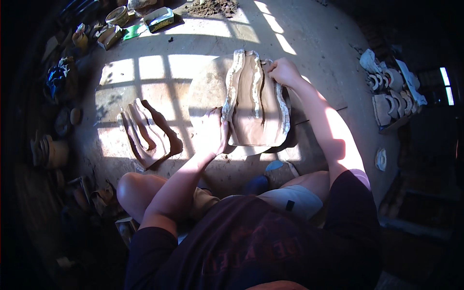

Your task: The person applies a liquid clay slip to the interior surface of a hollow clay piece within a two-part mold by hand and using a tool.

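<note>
A wavy-walled clay piece (256, 130) lies on a round board (205, 79) in front of me. Its outer walls and middle ridge have pale, rough top edges, with long channels between them. Along the near left wall, my left hand (212, 133) rests with its fingers stretched out, touching the outer side. At the far right end of the piece, my right hand (284, 72) is closed in a pinch by the wall's edge; what is between its fingertips is hidden. A second, smaller clay piece (147, 135) with similar wavy walls lies on the floor to the left.
Barred sunlight falls across the floor. At the far left stand a rectangular container (158, 20) and a round tub (117, 17); a heap of crumbled clay (212, 7) lies far off. Curved pieces (394, 104) are stacked at the right. Several pots (55, 152) line the dark left side.
</note>
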Demonstrator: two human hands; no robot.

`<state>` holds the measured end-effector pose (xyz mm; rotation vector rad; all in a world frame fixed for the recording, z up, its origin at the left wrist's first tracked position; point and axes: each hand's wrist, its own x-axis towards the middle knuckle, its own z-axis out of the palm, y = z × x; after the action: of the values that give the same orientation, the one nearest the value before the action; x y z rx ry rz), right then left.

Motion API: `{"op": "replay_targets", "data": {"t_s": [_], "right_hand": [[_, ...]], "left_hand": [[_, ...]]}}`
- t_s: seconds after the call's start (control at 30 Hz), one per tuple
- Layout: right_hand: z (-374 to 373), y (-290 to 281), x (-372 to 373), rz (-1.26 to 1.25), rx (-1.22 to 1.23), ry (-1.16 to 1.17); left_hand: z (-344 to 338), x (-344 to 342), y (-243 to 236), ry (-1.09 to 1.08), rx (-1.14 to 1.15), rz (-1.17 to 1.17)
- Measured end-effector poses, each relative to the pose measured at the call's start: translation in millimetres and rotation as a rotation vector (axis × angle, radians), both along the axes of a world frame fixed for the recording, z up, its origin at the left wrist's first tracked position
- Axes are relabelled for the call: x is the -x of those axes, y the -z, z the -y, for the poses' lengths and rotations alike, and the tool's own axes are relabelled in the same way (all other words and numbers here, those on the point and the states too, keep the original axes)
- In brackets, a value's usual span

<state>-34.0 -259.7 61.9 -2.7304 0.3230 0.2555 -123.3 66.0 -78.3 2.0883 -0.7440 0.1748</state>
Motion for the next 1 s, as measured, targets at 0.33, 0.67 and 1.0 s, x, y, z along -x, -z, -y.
{"op": "replay_targets", "data": {"t_s": [0.33,0.67,1.0], "right_hand": [[-23,34,-14,-0.188,0.150,0.075],[-52,38,70,-0.434,0.227,-0.260],[-69,3,172,0.213,-0.340,0.059]], "left_hand": [[-4,-7,7,0.005,-0.034,0.068],[-1,-18,20,-0.007,-0.095,0.084],[6,-29,-15,-0.094,-0.073,-0.090]]}}
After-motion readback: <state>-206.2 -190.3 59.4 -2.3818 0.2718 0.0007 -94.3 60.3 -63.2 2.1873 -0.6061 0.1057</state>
